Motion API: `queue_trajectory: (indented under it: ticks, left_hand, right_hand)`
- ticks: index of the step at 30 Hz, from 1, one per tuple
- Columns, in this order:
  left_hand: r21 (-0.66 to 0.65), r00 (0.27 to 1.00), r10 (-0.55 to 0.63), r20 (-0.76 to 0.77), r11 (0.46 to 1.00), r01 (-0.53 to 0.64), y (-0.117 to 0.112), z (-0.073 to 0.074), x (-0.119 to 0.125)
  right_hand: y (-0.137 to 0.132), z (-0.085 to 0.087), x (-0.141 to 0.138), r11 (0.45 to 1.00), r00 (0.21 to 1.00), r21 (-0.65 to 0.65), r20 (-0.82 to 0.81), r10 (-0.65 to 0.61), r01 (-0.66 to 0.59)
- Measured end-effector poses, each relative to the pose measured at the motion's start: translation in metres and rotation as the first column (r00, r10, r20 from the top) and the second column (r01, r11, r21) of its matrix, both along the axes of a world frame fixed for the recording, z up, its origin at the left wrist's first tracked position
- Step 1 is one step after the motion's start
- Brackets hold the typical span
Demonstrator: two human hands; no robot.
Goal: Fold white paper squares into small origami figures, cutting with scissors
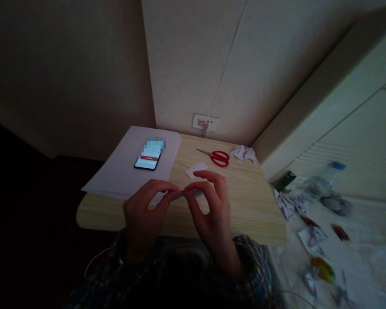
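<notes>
Both my hands hold a small folded white paper piece (pixel 180 195) just above the near part of a light wooden table (pixel 244 206). My left hand (pixel 146 214) pinches its left end with thumb and fingertips. My right hand (pixel 212 210) pinches its right end, index and thumb closed on it, the other fingers raised. A small white paper square (pixel 196 170) lies flat on the table just behind my right hand.
A stack of white sheets (pixel 122 167) with a lit phone (pixel 147 162) on it covers the table's left. Red scissors (pixel 217 157) and folded paper shapes (pixel 243 152) lie at the back. A wall socket (pixel 206 123) is behind. Paper scraps (pixel 312 236) and wrappers litter the white bed at right.
</notes>
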State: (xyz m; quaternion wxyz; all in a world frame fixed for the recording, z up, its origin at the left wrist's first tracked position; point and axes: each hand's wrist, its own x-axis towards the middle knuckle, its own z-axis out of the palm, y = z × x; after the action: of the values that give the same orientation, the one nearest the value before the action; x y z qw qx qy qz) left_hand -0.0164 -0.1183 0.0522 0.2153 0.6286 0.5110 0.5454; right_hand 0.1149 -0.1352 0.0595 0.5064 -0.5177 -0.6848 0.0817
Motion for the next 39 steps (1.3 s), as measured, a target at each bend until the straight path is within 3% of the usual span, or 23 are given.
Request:
queue_trajectory:
  ticks: [7, 13, 17, 23, 27, 29, 32, 35, 39]
  left_hand:
    - [0.168, 0.99, -0.074, -0.12, 0.981, 0.093, 0.003, -0.005, 0.0]
    - [0.258, 0.986, -0.04, -0.163, 0.963, 0.081, 0.003, -0.008, -0.002]
    - [0.32, 0.988, 0.041, -0.151, 0.947, 0.009, 0.002, -0.006, -0.006]
    - [0.166, 0.988, 0.126, -0.092, 0.98, -0.109, 0.001, 0.001, -0.015]
    - [0.107, 0.989, 0.119, -0.09, 0.988, -0.109, 0.006, 0.003, -0.02]
    - [0.085, 0.988, 0.068, -0.138, 0.995, -0.057, 0.009, 0.003, -0.019]
    - [0.099, 0.984, -0.012, -0.179, 0.995, 0.03, 0.009, 0.004, -0.013]
    - [0.067, 0.983, -0.067, -0.171, 0.995, 0.08, 0.007, 0.005, -0.007]
    - [-0.054, 0.983, -0.12, -0.138, 0.992, 0.114, 0.009, 0.002, -0.008]
  right_hand:
    - [0.002, -0.002, 0.002, 1.0, 0.999, 0.012, 0.014, 0.029, -0.029]
    - [-0.001, 0.003, -0.001, 0.997, 0.993, 0.021, 0.101, 0.068, -0.07]
    - [0.002, 0.0, 0.008, 0.998, 0.986, 0.033, 0.158, 0.043, -0.049]
    - [0.017, -0.023, 0.055, 0.995, 0.981, -0.008, 0.169, -0.1, 0.103]
    - [0.019, -0.021, 0.068, 0.984, 0.979, 0.023, 0.108, -0.175, 0.174]
    - [0.015, -0.015, 0.062, 0.99, 0.99, 0.009, 0.042, -0.138, 0.138]
    - [0.01, -0.008, 0.045, 0.997, 0.999, -0.072, -0.029, 0.037, -0.039]
    - [0.009, -0.008, 0.03, 0.965, 0.984, -0.193, -0.051, 0.173, -0.18]
    - [0.011, -0.012, 0.026, 0.939, 0.98, -0.297, -0.15, 0.134, -0.174]
